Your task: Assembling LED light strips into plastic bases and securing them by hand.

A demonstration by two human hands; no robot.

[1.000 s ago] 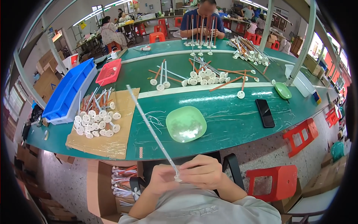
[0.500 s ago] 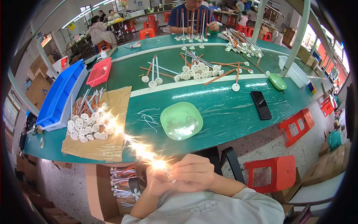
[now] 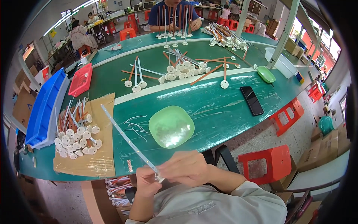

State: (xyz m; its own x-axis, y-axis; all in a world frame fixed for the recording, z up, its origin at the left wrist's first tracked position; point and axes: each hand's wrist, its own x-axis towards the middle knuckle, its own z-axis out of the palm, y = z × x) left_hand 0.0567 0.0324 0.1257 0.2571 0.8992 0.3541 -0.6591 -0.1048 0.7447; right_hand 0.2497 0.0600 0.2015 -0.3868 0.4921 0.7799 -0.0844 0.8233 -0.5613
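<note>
While my left hand (image 3: 146,182) pinches a pale light strip (image 3: 130,141) by its foot, my right hand (image 3: 184,168) crowds in, its grip unclear. Strip slants over glossy green tabletop (image 3: 216,108); red stool (image 3: 280,163) at right, navy-shirted person (image 3: 170,14) across.

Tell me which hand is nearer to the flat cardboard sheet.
Left. The left hand is off to the right of the cardboard sheet, beyond its near corner; the right hand is farther right.
</note>
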